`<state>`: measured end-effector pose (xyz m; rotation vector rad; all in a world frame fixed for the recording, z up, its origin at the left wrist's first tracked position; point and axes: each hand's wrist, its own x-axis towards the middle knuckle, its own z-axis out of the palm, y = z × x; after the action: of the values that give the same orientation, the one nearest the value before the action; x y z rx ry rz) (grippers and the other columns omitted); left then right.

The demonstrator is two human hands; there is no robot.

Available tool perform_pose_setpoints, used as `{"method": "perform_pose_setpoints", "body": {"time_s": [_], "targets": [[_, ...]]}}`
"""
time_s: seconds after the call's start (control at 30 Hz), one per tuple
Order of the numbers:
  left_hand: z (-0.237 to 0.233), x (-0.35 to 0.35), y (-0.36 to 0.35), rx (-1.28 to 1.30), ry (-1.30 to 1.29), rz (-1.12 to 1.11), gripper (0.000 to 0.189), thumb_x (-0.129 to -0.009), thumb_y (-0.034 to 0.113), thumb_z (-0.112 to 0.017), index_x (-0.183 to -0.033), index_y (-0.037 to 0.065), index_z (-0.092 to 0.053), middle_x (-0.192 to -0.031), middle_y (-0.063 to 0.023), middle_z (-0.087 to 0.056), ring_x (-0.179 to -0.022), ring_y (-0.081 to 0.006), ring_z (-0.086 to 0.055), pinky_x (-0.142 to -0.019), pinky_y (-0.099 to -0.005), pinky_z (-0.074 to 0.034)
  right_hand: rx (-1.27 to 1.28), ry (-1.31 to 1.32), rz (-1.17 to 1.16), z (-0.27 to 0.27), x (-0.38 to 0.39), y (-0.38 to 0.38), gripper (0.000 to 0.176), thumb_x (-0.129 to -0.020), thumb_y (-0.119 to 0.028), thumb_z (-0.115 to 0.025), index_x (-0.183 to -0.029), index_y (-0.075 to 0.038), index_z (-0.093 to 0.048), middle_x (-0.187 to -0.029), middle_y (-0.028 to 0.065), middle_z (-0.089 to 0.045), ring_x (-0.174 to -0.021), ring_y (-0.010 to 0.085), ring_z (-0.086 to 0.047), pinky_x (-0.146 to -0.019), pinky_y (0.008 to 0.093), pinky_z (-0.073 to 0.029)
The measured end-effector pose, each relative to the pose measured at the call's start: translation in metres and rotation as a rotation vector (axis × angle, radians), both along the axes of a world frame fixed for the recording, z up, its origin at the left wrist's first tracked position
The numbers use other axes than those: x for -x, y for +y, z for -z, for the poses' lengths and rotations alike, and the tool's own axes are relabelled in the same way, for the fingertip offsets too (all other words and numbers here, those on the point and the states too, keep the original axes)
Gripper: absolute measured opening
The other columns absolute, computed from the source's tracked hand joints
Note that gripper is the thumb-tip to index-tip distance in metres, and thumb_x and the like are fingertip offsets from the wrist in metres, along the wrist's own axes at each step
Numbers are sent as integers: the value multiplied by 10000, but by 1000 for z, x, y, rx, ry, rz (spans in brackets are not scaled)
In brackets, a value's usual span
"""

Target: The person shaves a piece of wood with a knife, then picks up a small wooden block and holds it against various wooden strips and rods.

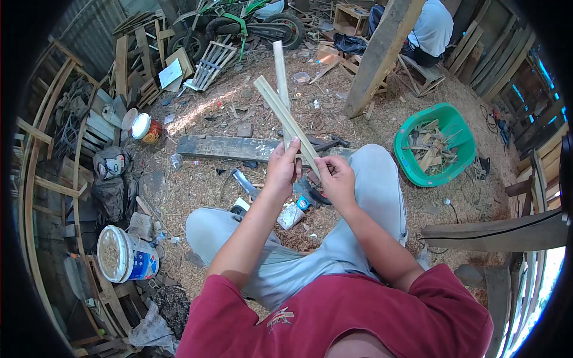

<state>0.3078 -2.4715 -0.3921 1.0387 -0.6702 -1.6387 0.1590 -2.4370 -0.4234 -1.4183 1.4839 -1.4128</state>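
My left hand [283,167] is closed around wooden strips above my lap, its thumb pointing up. One pale strip [280,74] rises nearly straight from this hand. A second strip [276,104] slants across it to the upper left and appears doubled, like two thin pieces side by side. Fingers of my right hand [335,181] pinch the lower end of the slanted strip. Beneath both hands, small tools and a white container [290,216] lie on the ground between my legs. A thick plank [224,147] lies just beyond, with a hammer [332,143] at its right end.
A green tub [403,152] of wood scraps stands to the right. White buckets [121,253] and stacked lumber line the left. A wooden post [379,62] leans ahead, near another person [431,30] seated behind it. A motorbike [256,27] stands at the back; shavings cover the ground.
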Motion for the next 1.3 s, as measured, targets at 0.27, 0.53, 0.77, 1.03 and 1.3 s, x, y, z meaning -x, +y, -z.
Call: {"method": "perform_pose_setpoints", "body": {"time_s": [0.27, 0.53, 0.77, 1.03, 1.3], "targets": [[3, -16, -3, -17, -17, -132, 412, -1057, 410, -455, -1187, 42, -587, -1058, -79, -664, -553, -82, -471, -475, -247, -400, -292, -478, -72, -40, 15, 0, 162, -986, -174, -664, -1060, -31, -684, -847, 1, -647, -714, 72, -590, -635, 252, -503], [-4, -4, 2, 42, -181, 87, 382, -991, 272, -413, -1178, 23, -634, -820, -12, -618, -498, -100, -486, -442, -266, -391, -185, -652, 66, -80, 107, -11, 313, -987, -110, -632, -1249, 41, -547, -1002, 70, -677, -850, 116, -652, -752, 269, -543], [-23, 35, 17, 265, -466, 264, 345, -922, 151, -448, -1181, 31, -642, -728, -11, -584, -477, -78, -465, -431, -240, -368, -159, -848, 260, -69, 182, 4, 232, -974, -131, -654, -1171, -18, -607, -943, 43, -664, -859, 150, -646, -775, 329, -534], [-19, 60, 11, 392, -417, 471, 398, -939, 69, -470, -1310, -6, -590, -848, -32, -618, -583, -65, -497, -504, -233, -404, 27, -935, 327, -29, 299, -22, 230, -946, -87, -654, -1155, 8, -639, -1034, 96, -673, -955, 242, -662, -846, 396, -551], [-22, 77, 14, 429, -391, 491, 286, -1051, 125, -495, -1271, -32, -588, -1027, -101, -729, -611, -53, -498, -571, -215, -428, 36, -839, 319, -64, 281, -12, 253, -1018, -202, -583, -1189, -17, -607, -1070, 113, -690, -1011, 224, -669, -887, 402, -554]]}}
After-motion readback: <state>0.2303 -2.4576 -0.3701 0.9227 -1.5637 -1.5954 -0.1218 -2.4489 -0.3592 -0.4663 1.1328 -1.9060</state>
